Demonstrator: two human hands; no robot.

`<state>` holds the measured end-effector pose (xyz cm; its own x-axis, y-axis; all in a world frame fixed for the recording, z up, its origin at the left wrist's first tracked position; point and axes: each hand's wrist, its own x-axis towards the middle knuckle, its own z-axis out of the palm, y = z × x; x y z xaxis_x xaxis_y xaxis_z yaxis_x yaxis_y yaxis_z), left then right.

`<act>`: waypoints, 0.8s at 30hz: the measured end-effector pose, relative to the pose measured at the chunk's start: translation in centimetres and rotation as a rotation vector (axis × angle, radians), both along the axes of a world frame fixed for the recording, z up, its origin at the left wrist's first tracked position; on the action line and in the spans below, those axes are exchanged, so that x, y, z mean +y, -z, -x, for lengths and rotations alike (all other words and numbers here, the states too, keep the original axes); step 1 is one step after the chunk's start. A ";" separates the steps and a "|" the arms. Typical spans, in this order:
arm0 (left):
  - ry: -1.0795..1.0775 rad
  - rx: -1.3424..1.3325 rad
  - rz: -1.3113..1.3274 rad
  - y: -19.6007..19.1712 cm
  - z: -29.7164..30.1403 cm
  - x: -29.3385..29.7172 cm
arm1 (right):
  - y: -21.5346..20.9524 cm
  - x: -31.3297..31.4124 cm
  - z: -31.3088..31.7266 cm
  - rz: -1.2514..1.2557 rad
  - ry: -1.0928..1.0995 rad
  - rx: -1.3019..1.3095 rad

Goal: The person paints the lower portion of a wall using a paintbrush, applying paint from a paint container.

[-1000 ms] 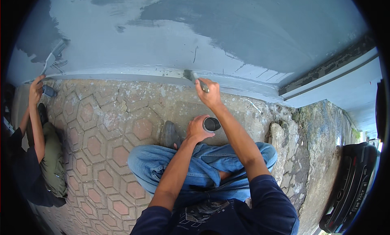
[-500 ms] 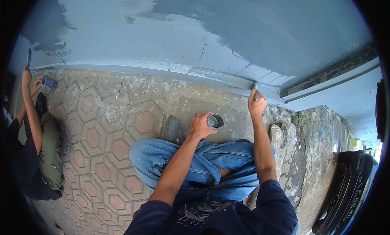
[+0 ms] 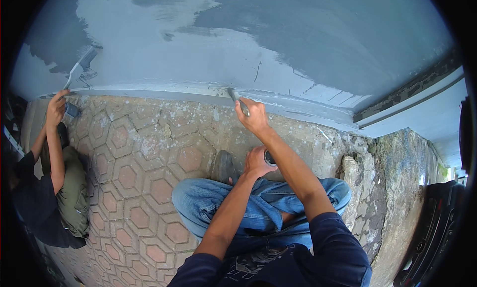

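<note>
My right hand [image 3: 254, 115] is closed round the handle of a paintbrush [image 3: 232, 93], whose bristles meet the ledge [image 3: 198, 90] at the foot of the wall. Lower down, my left hand [image 3: 258, 161] grips a small paint cup [image 3: 270, 158], which my right forearm partly covers. The wall [image 3: 149, 38] is pale grey-blue with darker grey paint in uneven patches, and a few drips run down near its right end.
To the left a co-worker in dark clothes [image 3: 35, 197] holds a long-handled brush [image 3: 74, 71] against the wall, a paint container [image 3: 72, 109] close by. Hexagonal paving [image 3: 119, 138] lies underfoot. A rough concrete edge [image 3: 392, 163] and a black car [image 3: 430, 232] are at the right.
My right hand has swept the paintbrush leftward along the ledge, so its forearm now crosses over the cup. My left hand still holds the cup. The co-worker's brush has moved right on the wall.
</note>
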<state>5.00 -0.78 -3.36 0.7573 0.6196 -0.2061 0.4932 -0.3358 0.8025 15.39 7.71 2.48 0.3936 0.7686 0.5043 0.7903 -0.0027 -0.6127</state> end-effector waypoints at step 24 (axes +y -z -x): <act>0.002 -0.097 0.004 1.2 0.1 0.1 | 1.8 -5.3 -2.4 -0.028 0.175 -0.005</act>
<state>4.89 -0.68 -4.57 0.7750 0.6174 -0.1344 0.4125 -0.3332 0.8478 17.81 2.37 0.67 0.5174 0.6743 0.5270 0.7824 -0.1234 -0.6104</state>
